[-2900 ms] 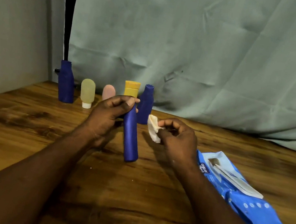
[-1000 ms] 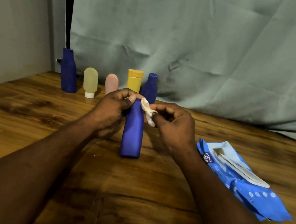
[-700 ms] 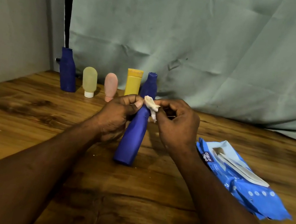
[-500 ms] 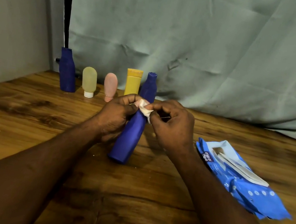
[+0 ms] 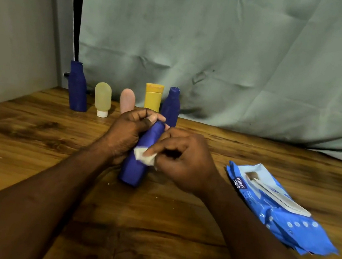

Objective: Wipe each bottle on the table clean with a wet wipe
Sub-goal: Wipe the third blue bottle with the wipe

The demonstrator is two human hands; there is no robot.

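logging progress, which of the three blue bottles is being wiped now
The tilted blue bottle in front: the left hand grips its top and the right hand presses the wet wipe against it. The other two stand upright at the back.

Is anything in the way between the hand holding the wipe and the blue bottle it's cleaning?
Nothing visible does. The right hand pinches the wet wipe directly against the side of the tilted blue bottle, which the left hand grips near its top.
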